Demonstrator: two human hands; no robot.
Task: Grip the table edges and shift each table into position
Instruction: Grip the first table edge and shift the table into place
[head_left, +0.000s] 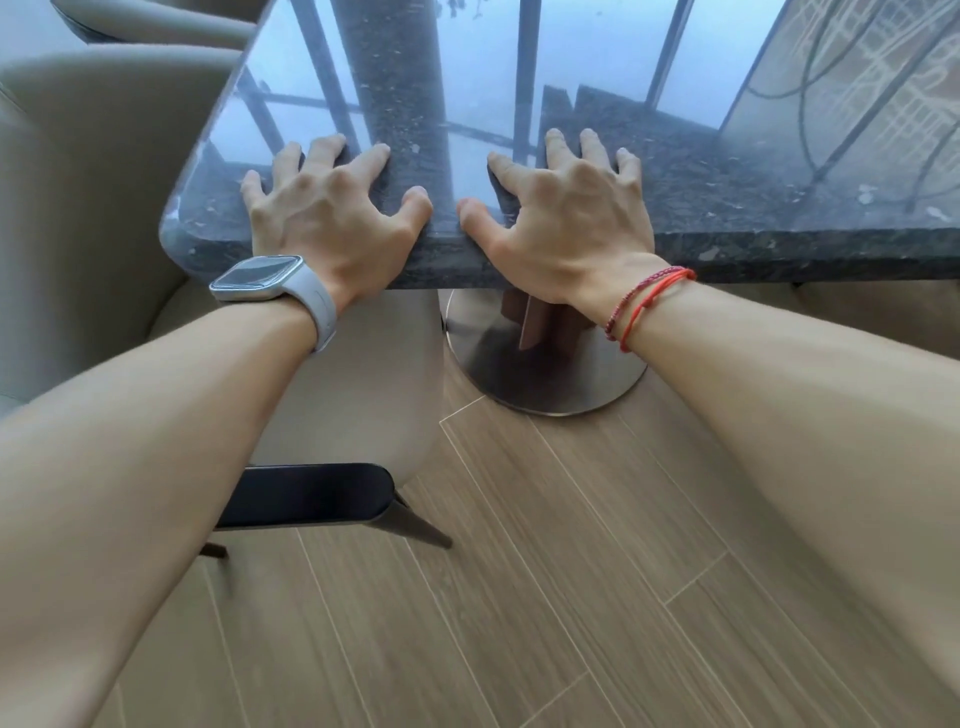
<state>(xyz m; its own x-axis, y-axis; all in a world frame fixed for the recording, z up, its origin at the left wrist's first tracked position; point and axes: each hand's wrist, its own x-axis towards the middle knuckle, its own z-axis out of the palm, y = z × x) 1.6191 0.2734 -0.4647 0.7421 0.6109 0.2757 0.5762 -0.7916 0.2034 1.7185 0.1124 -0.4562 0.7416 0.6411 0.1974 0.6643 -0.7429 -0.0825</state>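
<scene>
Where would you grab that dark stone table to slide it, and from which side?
Take the stone table by its thick near edge, coming from the open floor side, much as the left hand and right hand sit now, spread on top. The slab rests on one central round base, so pressure on both sides of that base probably keeps it from twisting. A beige chair crowds the left corner.

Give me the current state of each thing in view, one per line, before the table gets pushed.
table: upright on its pedestal, glossy dark stone top bare apart from the hands
left hand: fingers spread, pressed flat on the top at the near edge
right hand: fingers spread, pressed flat on the top at the near edge
pedestal base: flat on the wood floor
chair: standing at the table's left corner, unoccupied
</scene>
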